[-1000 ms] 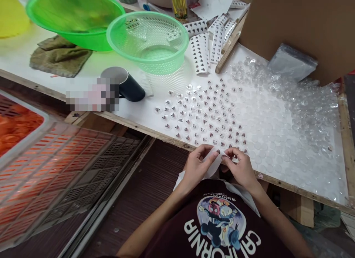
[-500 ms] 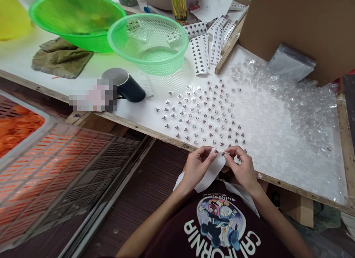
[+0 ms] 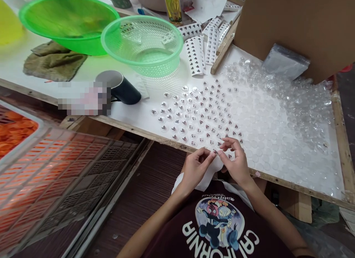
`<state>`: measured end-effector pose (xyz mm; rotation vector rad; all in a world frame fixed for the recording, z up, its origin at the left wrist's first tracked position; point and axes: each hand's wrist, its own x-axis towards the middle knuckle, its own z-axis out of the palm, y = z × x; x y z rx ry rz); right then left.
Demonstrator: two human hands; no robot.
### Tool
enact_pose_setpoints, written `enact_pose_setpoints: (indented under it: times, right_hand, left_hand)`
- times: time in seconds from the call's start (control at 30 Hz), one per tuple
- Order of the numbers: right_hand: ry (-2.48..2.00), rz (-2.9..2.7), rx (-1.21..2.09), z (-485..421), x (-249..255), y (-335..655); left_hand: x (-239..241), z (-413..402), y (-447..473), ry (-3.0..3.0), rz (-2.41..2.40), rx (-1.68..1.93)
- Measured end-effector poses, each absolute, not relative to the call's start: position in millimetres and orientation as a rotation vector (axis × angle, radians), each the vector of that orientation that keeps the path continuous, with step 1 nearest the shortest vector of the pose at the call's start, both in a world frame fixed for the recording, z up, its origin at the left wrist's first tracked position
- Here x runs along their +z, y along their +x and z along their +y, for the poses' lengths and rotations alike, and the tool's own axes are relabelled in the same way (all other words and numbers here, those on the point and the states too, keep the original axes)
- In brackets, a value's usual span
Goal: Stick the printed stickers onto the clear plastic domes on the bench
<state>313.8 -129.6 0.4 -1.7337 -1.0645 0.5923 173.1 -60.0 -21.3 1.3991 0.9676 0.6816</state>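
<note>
The left grip (image 3: 195, 169) is pinching a limp white strip (image 3: 210, 177), right grip (image 3: 239, 165) unclear, by a white worktop (image 3: 138, 117) above dark flooring (image 3: 149, 184).

The white strip (image 3: 208, 178) hangs slanting, a small dark print (image 3: 215, 151) at its top; clear printed discs (image 3: 201, 122) lie spread on the counter (image 3: 141, 117).

Shirt (image 3: 173, 234), dark maroon, lower centre of frame. Front print (image 3: 220, 221), round: cartoon figures (image 3: 212, 233) in blue, pink and white on violet. Fine white script (image 3: 222, 197) above; large white capitals (image 3: 189, 228) curved below, reading "CALIFORNIA", middle letters cut by lower edge. White cloth (image 3: 177, 182) beside waist, garment type unclear. Bare forearms (image 3: 156, 218), left hand (image 3: 195, 170), right hand (image 3: 236, 162).
</note>
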Motion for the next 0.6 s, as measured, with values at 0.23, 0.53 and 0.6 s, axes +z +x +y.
enact_pose_setpoints:
  times: [0.23,0.53,0.6]
  right_hand:
    - [-1.549,-0.844,0.603,-129,9,329]
    - [-1.997,-0.706,0.661,-184,-15,415]
    - [-2.024,-0.746,0.723,-191,-21,412]
  left_hand:
    - [-23,-57,171,1.473,0.951,0.637]
    - [-28,-53,170,1.471,0.939,0.655]
    - [-28,-53,170,1.473,0.943,0.652]
